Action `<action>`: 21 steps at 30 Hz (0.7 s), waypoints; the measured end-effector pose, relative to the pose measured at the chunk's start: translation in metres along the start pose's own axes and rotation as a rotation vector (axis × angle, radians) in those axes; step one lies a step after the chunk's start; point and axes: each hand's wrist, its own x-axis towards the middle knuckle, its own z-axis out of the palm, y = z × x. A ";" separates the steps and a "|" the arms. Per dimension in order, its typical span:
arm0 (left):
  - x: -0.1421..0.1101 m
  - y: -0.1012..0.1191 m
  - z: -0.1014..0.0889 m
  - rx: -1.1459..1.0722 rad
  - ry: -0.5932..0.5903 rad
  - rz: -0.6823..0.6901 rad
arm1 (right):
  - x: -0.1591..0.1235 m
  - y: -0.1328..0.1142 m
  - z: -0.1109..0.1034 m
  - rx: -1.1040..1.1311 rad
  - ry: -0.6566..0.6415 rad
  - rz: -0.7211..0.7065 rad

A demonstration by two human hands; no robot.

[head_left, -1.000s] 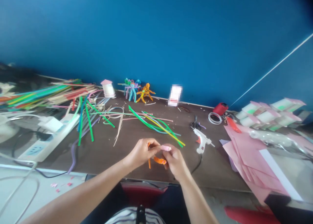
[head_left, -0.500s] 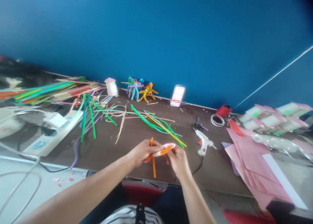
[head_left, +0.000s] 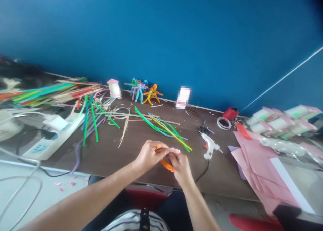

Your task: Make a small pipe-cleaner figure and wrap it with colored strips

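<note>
Green and red chenille stems (head_left: 50,91) lie bundled at the far left, beside a white power strip (head_left: 52,137) near the table's near edge. Loose green stems (head_left: 92,123) fan toward the middle, below a pink-roofed paper tower (head_left: 114,88) and twisted stem figures (head_left: 143,93), which stand back against the blue wall (head_left: 161,32), apparently clear of the working space. Near the centre, the left hand (head_left: 150,155) curls its fingers and pinches the upper end of an orange chenille stem (head_left: 167,165). The right hand (head_left: 181,168) pinches a pink tuft (head_left: 175,150) close against it, seemingly to keep the pieces together above the dark table (head_left: 121,157). How they join is hidden. Further right, scissors (head_left: 204,127) and a white hot glue gun (head_left: 209,145) lie within easy reach, followed by a red spool (head_left: 230,113) and pink paper sheets (head_left: 257,160).
</note>
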 end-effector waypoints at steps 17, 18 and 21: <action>0.004 -0.005 -0.019 0.469 -0.161 0.378 | -0.002 -0.040 -0.042 -0.656 -0.178 -0.181; 0.005 -0.005 -0.021 0.422 -0.195 0.377 | 0.001 -0.041 -0.045 -0.564 -0.193 -0.162; 0.007 -0.005 -0.025 0.225 -0.304 0.360 | 0.010 -0.039 -0.052 -0.140 -0.326 -0.057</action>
